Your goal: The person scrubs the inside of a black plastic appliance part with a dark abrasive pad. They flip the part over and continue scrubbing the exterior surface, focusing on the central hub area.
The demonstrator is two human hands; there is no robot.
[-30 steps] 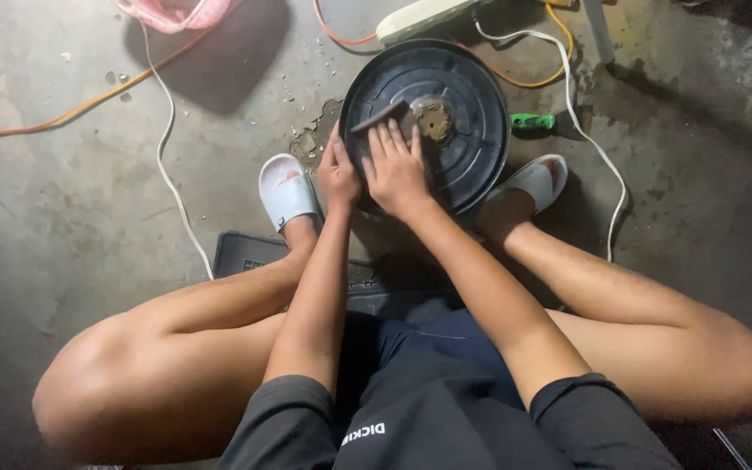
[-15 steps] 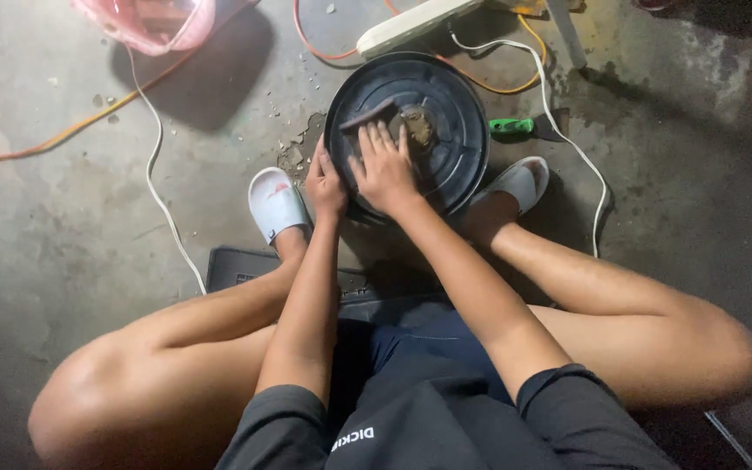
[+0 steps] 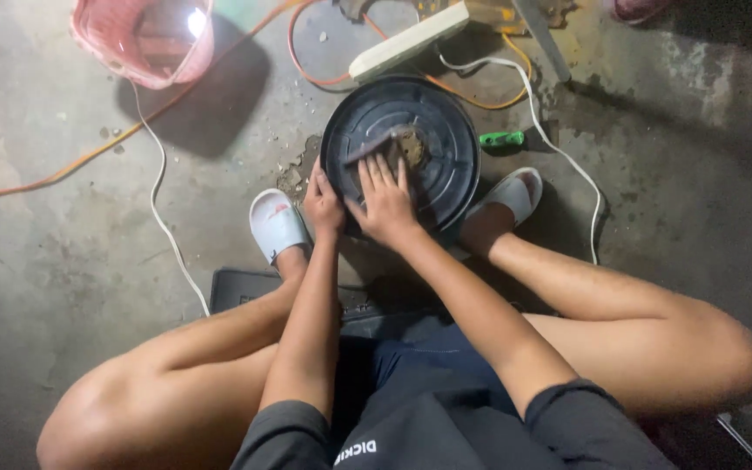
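A round black ribbed disc lies on the concrete floor between my two feet. My left hand grips its left rim. My right hand lies flat on the disc, fingers spread, pressing a dark grey sheet, perhaps sandpaper, against the surface. A brownish rusty hub sits at the disc's centre, just beyond my fingertips.
White slippers are on my left foot and right foot. A pink basket stands far left, a white power strip lies behind the disc, and orange and white cables cross the floor. A green-handled tool lies right of the disc.
The view has shifted, so the disc and hands sit lower in the frame. My right hand has slid slightly across the disc with the sheet under it; my left hand stays on the rim.
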